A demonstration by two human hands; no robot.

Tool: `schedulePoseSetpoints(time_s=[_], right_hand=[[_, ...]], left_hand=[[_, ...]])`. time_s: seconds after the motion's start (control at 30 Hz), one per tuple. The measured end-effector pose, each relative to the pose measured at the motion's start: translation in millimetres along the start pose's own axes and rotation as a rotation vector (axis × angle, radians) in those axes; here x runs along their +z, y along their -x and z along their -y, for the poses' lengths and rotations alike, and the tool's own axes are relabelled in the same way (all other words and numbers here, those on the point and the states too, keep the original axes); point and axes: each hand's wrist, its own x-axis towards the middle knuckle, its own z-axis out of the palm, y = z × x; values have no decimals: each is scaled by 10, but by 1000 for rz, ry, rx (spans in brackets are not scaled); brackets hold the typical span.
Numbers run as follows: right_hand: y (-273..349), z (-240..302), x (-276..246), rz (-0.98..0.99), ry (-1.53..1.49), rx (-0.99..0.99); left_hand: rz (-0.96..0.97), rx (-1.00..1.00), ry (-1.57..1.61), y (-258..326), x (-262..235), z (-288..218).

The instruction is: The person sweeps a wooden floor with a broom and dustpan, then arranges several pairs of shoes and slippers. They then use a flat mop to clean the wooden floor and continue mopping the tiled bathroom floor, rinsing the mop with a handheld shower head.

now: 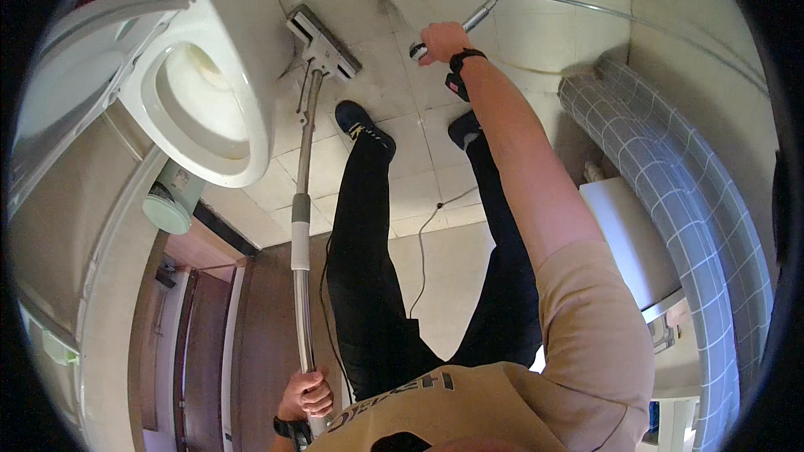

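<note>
My left hand (308,395) is wrapped round the upper end of a long metal mop handle (302,238), close to my body. The handle runs forward to a white and grey mop head (322,43), which rests on the tiled floor beside the toilet. My right arm stretches forward, and its hand (445,40) is closed round a chrome hand shower (477,18). A small round end of it (418,51) shows past the left of that fist. From the hand shower a metal hose (578,5) curves away to the right wall. No water can be made out.
At the left stands a white toilet (251,130), its lid raised, with a pale green bin (170,208) near it. A grey curtain (662,167) with white grid lines hangs at the right, beside a white boxy unit (626,230). A thin cable (421,264) crosses the floor between my legs.
</note>
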Motion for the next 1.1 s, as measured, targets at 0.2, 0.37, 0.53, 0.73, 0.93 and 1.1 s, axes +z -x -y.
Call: schedulePoseSetpoints(time_s=[0.2, 0.37, 0.53, 0.73, 0.93, 1.1], right_hand=[[-481, 48, -859, -131, 67, 84], [-749, -64, -1738, -242, 138, 100], [-814, -51, -2038, -298, 140, 38], [-614, -158, -1691, -243, -14, 132], [-684, -329, -1786, -266, 39, 59], [-795, -353, -2116, -322, 26, 56]], left_hand=[[179, -44, 138, -14, -170, 12], [-39, -109, 68, 48, -407, -159], [-245, -98, -77, 119, -348, -217], [-304, -57, -234, 33, 256, -130], [-420, -49, -437, -73, 643, -79], [-513, 28, -437, -101, 766, 20]])
